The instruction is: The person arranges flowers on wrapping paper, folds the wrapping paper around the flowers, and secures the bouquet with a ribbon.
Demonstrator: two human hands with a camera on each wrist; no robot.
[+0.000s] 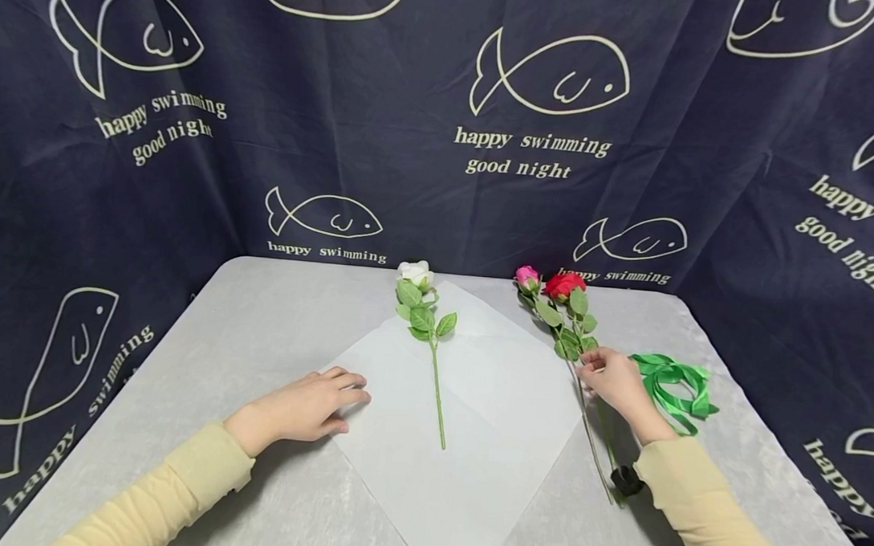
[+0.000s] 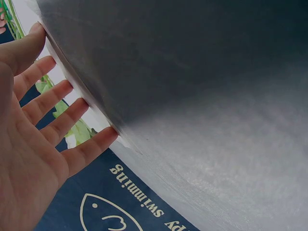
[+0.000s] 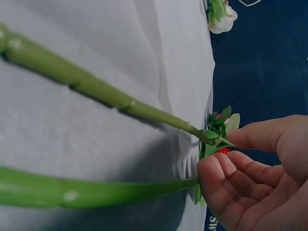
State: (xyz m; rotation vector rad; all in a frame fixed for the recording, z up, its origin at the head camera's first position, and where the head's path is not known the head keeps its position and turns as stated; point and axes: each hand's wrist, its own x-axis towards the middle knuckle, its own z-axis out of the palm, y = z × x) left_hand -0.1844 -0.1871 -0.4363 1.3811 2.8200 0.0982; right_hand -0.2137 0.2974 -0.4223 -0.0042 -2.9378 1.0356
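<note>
In the head view a white rose (image 1: 415,274) with green leaves lies on a square sheet of white paper (image 1: 491,371). My left hand (image 1: 305,402) rests at the sheet's left edge, palm down with fingers spread; the left wrist view shows its fingertips (image 2: 108,136) along that edge. On the right, a pink rose (image 1: 527,277) and a red rose (image 1: 567,285) lie side by side, stems toward me. My right hand (image 1: 610,379) is at their stems just below the leaves. In the right wrist view, its thumb and bent fingers stand apart beside the two stems (image 3: 91,84).
A loose coil of green ribbon (image 1: 682,388) lies to the right of my right hand. A small black object (image 1: 626,479) shows by the right cuff. Dark blue cloth (image 1: 428,104) with fish drawings hangs behind and beside the grey table (image 1: 262,315).
</note>
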